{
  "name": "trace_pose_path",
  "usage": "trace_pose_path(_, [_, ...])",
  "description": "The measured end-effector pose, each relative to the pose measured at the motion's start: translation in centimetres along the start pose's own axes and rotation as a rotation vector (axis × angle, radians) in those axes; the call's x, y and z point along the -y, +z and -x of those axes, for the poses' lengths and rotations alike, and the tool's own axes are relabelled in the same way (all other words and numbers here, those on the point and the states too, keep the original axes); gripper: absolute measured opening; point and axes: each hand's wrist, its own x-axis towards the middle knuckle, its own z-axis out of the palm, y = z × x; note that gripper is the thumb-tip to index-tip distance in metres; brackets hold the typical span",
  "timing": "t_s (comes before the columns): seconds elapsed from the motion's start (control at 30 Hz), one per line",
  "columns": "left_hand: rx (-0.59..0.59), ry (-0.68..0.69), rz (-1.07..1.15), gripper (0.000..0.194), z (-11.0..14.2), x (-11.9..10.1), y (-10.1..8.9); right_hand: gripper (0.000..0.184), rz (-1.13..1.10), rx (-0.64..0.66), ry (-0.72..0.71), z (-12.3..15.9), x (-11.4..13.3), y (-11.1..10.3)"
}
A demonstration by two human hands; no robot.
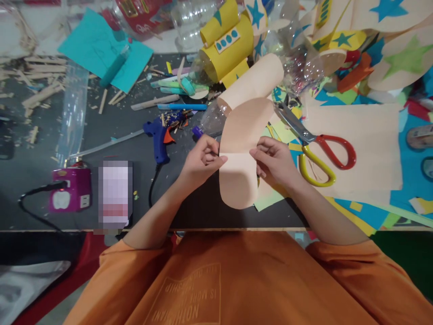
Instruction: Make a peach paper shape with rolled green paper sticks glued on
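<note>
Creased peach paper (238, 178) is hovering over the bench (199, 212), toward the near edge. Left hand (202, 158) and right hand (273, 160) are pinching its opposite sides at the crease, fingers curling. Orange shirt (267, 280) is showing upside-down print, "IS MORE" legible.

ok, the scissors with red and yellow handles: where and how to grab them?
Likely by the red loop and yellow loop, both open rings. Come from the right: the scissors lie with the loops that way, blades pointing up-left in view, and the right forearm crowds the near side.
</note>
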Motion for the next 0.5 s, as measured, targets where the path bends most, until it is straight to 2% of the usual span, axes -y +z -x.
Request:
trace_pose_path(0.1, [0.1, 0.036, -0.063, 0.015, 0.1, -0.1, -0.1, 0.03, -0.034, 0.033, 0.04, 0.0, -0.2, 0.0])
trace_pose_path(0.2, [0.138, 0.036, -0.047, 0.026, 0.3, -0.3, -0.2, 0.041, -0.022, 0.088, 0.072, 0.0, -0.5, 0.2])
trace_pose_path(0.3, [0.13, -0.034, -0.002, 0.036, 0.4, -0.4, -0.4, 0.045, 0.134, 0.101, 0.054, 0.4, 0.4, 0.2])
trace_pose_path(0.37, [0.085, -0.039, -0.003, 0.039, 0.4, -0.3, -0.6, 0.042, 0.353, 0.03, -0.034, 1.2, 1.9, -0.5])
trace_pose_path(0.47, [0.012, 0.0, -0.042, 0.041, 0.3, -0.3, -0.9, 0.032, 0.883, -0.232, -0.196, 3.4, 4.9, -2.9])
trace_pose_path(0.5, [0.0, 0.006, -0.054, 0.041, 0.3, -0.3, -1.0, 0.033, 1.078, -0.336, -0.193, 4.2, 5.7, -4.0])
